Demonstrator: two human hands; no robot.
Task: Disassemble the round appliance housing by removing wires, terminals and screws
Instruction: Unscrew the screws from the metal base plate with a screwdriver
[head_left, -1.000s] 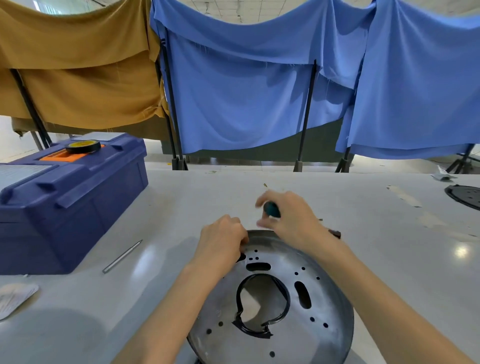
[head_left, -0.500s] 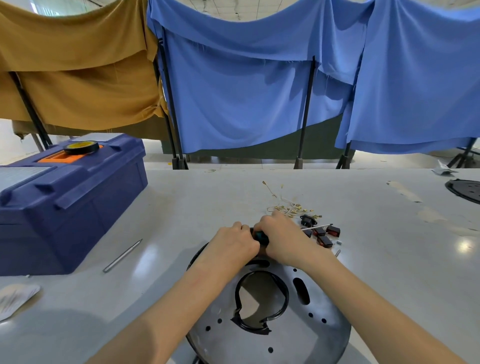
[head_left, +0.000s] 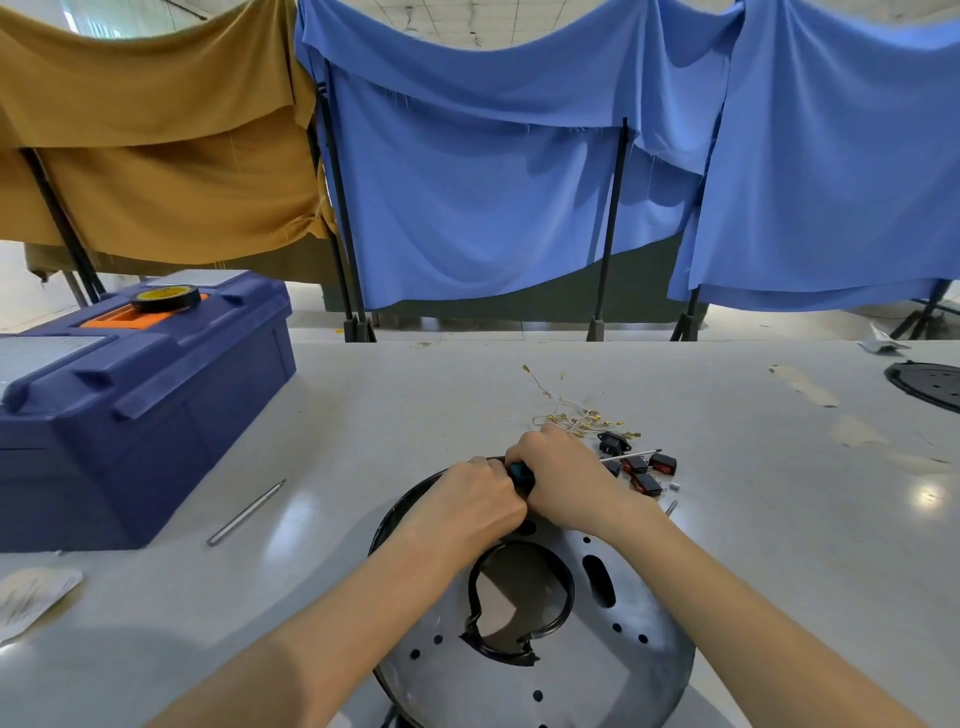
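Close before me on the table (head_left: 415, 395) lies the housing (head_left: 597, 670), its near part cut off by the bottom of the view. To the left, the toolbox (head_left: 156, 415) walls that side, and a rod (head_left: 247, 512) lies in the strip between it and the housing. Just past my hands sit switches (head_left: 649, 475) and a tangle of wires (head_left: 571, 415); rightward the table runs wide to a second dark plate (head_left: 930, 387) at the frame's edge. My right hand (head_left: 563, 475) is curled round the screwdriver (head_left: 521, 473), teal handle end showing between my hands. My left hand (head_left: 470, 499) rests knuckles-up at the far rim, touching the right; what its hidden fingers hold I cannot tell. The housing is a grey metal disc with a dark rim, small holes, slots, and a big middle opening edged by a black ring (head_left: 570, 595).
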